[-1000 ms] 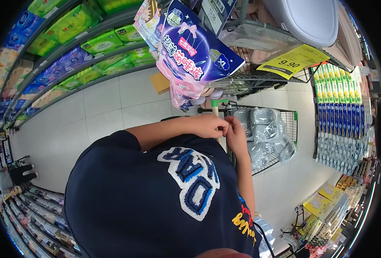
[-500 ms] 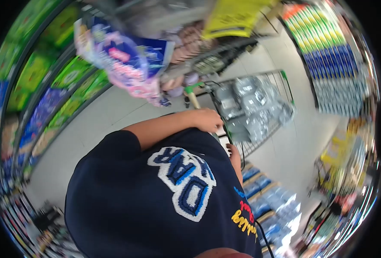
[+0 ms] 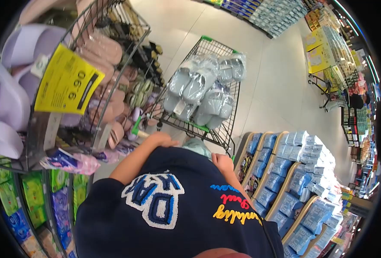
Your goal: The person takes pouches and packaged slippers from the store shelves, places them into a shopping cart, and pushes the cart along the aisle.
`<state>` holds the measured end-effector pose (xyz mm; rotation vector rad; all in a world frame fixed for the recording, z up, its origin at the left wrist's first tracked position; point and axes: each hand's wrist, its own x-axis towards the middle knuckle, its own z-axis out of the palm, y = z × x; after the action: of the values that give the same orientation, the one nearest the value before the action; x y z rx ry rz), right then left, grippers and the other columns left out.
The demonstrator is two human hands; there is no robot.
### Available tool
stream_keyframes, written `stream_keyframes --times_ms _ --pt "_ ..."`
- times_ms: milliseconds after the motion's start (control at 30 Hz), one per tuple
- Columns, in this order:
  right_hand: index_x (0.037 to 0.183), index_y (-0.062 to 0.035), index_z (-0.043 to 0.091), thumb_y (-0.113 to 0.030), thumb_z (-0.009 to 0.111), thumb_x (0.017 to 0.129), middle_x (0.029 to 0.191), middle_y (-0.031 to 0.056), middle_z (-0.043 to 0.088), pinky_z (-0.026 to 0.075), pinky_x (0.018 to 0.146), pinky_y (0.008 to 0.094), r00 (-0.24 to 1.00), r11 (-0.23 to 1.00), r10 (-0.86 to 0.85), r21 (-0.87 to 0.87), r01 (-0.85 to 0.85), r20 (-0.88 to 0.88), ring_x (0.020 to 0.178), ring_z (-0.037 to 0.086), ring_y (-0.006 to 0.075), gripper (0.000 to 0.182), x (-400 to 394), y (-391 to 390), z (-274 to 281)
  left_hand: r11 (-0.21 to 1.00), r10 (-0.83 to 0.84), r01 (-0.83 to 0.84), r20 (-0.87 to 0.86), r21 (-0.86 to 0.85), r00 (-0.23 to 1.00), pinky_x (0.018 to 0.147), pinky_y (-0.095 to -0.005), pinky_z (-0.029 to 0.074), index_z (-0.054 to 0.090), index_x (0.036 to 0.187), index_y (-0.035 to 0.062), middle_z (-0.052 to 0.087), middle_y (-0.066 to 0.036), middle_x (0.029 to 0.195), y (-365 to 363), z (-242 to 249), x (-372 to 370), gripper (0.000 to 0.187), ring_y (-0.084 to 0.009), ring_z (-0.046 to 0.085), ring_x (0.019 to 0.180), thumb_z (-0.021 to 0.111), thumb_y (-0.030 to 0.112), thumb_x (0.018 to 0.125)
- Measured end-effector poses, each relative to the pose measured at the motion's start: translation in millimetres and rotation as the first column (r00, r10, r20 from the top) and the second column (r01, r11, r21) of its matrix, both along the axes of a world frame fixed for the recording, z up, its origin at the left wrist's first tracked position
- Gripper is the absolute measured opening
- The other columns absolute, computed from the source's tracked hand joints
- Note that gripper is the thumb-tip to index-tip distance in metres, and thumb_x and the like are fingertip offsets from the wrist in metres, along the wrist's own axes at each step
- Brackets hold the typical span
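My left hand (image 3: pixel 162 139) is closed on the handle (image 3: pixel 136 126) of a wire shopping cart (image 3: pixel 235 115), near its green left end. My right hand (image 3: pixel 223 163) is curled at the right end of the same handle, its fingertips partly hidden. Several pairs of grey slippers (image 3: pixel 195 84) in clear plastic lie in the cart basket. Pale green material (image 3: pixel 197 148) shows between my hands, below the basket.
A wire rack (image 3: pixel 145 31) of pink and lilac slippers (image 3: pixel 9 88) with a yellow price sign (image 3: pixel 68 81) stands close on the left. Blue packs (image 3: pixel 281 167) fill slanted shelves at the right. Another cart (image 3: pixel 328 88) stands farther off on the tiled floor (image 3: pixel 270 77).
The view has turned, and the cart now appears farther left and more upright. The slipper rack looks much nearer, and the blue packs show more fully. Both hands remain at the handle.
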<state>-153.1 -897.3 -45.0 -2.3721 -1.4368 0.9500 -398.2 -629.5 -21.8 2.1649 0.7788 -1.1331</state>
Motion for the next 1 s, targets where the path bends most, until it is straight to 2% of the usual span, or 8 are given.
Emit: stream_keyframes --times_ms 133,300,367,467,500,567,700,1000 --pt "0.090 -0.0107 0.074 -0.046 0.043 0.101 0.085 0.0201 0.071 0.054 0.076 0.0549 0.999 0.999 0.037 0.018 -0.037 0.005 0.085 0.068 0.0432 0.049 39 14 -8 0.996 0.036 -0.039 -0.036 -0.082 0.999 0.107 -0.0468 0.044 0.074 0.117 0.0056 0.067 -0.021 0.128 16 -11 27 0.088 -0.0408 0.061 0.122 0.033 0.079 0.093" --pt "0.091 -0.0129 0.077 -0.047 0.044 0.099 0.088 0.0187 0.073 0.055 0.078 0.0532 0.998 0.998 0.056 -0.035 -0.055 0.023 0.086 0.069 0.0417 0.048 88 41 -4 0.995 0.093 -0.093 0.011 -0.038 0.996 0.110 -0.0469 0.042 0.067 0.130 0.0034 0.061 -0.024 0.137 40 -41 47 0.082 -0.0426 0.056 0.128 0.033 0.071 0.098" --pt "0.091 -0.0137 0.077 -0.047 0.045 0.098 0.088 0.0180 0.073 0.056 0.079 0.0523 0.996 0.996 0.072 -0.050 -0.070 0.044 0.087 0.069 0.0406 0.047 108 53 -5 0.981 0.183 -0.183 0.001 0.066 0.983 0.106 -0.0478 0.045 0.070 0.125 0.0056 0.065 -0.023 0.131 41 -26 57 0.073 -0.0420 0.060 0.122 0.034 0.065 0.100" --pt "0.091 -0.0134 0.077 -0.047 0.045 0.098 0.088 0.0179 0.073 0.056 0.078 0.0523 0.995 0.993 0.095 -0.075 -0.091 0.042 0.086 0.070 0.0402 0.047 135 73 -5 0.947 0.239 -0.270 0.180 0.176 0.954 0.100 -0.0508 0.049 0.074 0.113 0.0037 0.069 -0.027 0.117 43 -1 84 0.068 -0.0437 0.065 0.111 0.038 0.060 0.099" --pt "0.091 -0.0133 0.077 -0.047 0.045 0.097 0.088 0.0179 0.073 0.056 0.078 0.0523 0.994 0.993 0.098 -0.070 -0.094 0.046 0.086 0.070 0.0402 0.047 144 79 -5 0.931 0.242 -0.288 0.213 0.222 0.947 0.096 -0.0516 0.051 0.075 0.110 0.0066 0.072 -0.024 0.110 42 18 96 0.061 -0.0425 0.068 0.104 0.040 0.055 0.099" --pt "0.091 -0.0132 0.077 -0.047 0.045 0.097 0.088 0.0178 0.073 0.056 0.078 0.0524 0.993 0.993 0.107 -0.060 -0.104 0.049 0.086 0.070 0.0403 0.048 159 93 -5 0.900 0.271 -0.345 0.276 0.268 0.922 0.094 -0.0510 0.052 0.076 0.110 0.0098 0.072 -0.022 0.108 47 23 110 0.056 -0.0415 0.068 0.103 0.043 0.054 0.097" --pt "0.093 -0.0146 0.077 -0.046 0.044 0.096 0.091 0.0178 0.074 0.056 0.080 0.0519 0.984 0.983 0.163 -0.093 -0.156 0.076 0.089 0.070 0.0400 0.045 198 124 -13 0.884 0.337 -0.401 0.267 0.240 0.903 0.093 -0.0497 0.053 0.077 0.110 0.0128 0.072 -0.022 0.109 73 -11 131 0.052 -0.0414 0.068 0.103 0.044 0.051 0.096" --pt "0.095 -0.0142 0.077 -0.046 0.043 0.095 0.095 0.0179 0.074 0.056 0.083 0.0517 0.964 0.962 0.247 -0.142 -0.232 0.099 0.093 0.070 0.0386 0.046 285 220 -13 0.900 0.376 -0.416 0.252 0.130 0.892 0.095 -0.0489 0.052 0.075 0.112 0.0075 0.072 -0.021 0.112 147 -21 205 0.056 -0.0404 0.068 0.105 0.045 0.051 0.093"
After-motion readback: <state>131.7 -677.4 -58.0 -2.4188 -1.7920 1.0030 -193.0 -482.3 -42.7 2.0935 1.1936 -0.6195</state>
